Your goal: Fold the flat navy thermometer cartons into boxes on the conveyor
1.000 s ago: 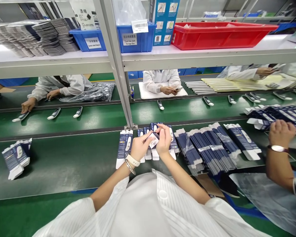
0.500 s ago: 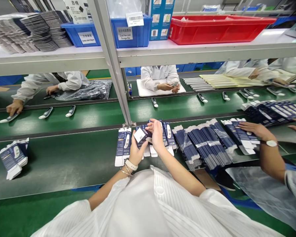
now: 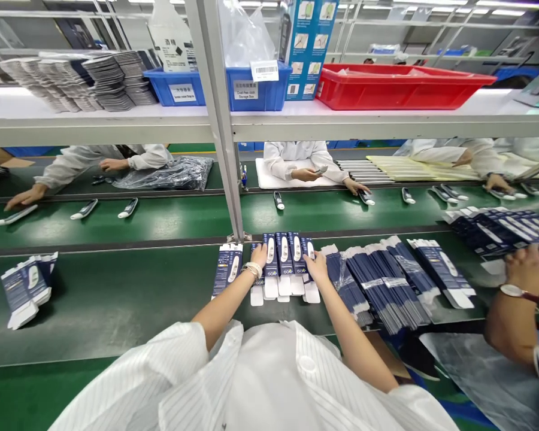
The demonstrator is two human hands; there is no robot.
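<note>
A row of blue-and-white cartons [image 3: 284, 254] lies on the green bench in front of me, their white end flaps toward me. My left hand [image 3: 259, 257] is at the row's left end, its fingers curled against the cartons there. At the right end my right hand [image 3: 315, 265] rests with its fingers against the last carton. Both hands seem to hold the row between them. Left of my left hand lie more cartons [image 3: 227, 267], apart from the row. Bundles of flat folded cartons [image 3: 383, 281] lie to the right.
A metal post [image 3: 227, 131] rises behind the cartons. Handheld devices [image 3: 278, 200] lie on the green conveyor [image 3: 184, 218] beyond. Opened cartons [image 3: 27, 287] lie at far left. A co-worker's hand [image 3: 527, 269] is at right. Boxes and a red bin [image 3: 404, 90] stand on the shelf.
The carton that was held up between my hands is down in the row. My hands have moved apart to the row's two ends. A co-worker across has reached to a device on the conveyor.
</note>
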